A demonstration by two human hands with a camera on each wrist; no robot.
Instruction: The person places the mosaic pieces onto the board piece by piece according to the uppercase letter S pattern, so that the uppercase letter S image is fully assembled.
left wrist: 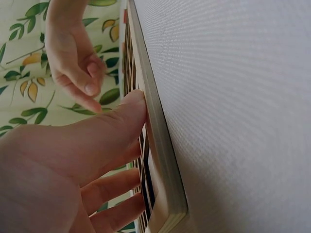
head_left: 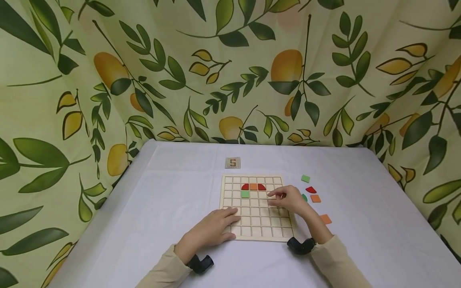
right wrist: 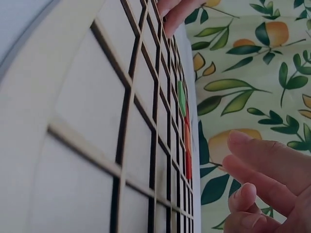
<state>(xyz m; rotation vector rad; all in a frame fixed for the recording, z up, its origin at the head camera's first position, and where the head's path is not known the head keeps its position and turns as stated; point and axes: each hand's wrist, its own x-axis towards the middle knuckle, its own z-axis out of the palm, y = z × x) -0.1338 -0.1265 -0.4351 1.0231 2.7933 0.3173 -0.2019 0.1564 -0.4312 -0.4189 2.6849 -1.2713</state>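
A wooden grid board [head_left: 266, 232] lies on the table. Near its far side a red rounded piece [head_left: 245, 187], an orange square [head_left: 253, 187] and another red piece [head_left: 261, 187] form a row, with a green square [head_left: 245, 194] below the left one. My left hand [head_left: 216, 227] rests on the board's near left corner, fingers spread over the grid; in the left wrist view its thumb [left wrist: 131, 109] lies at the board's edge. My right hand [head_left: 289, 199] hovers over the board's right side, fingers loosely bent; the right wrist view shows nothing between its fingers [right wrist: 265, 153].
Right of the board lie loose pieces: a green square [head_left: 305, 179], a red piece [head_left: 311, 189], a green piece [head_left: 304, 197] partly behind the right hand, and orange squares [head_left: 315, 199]. A small patterned card [head_left: 233, 163] lies beyond the board. A leaf-print curtain [head_left: 201, 80] surrounds the table.
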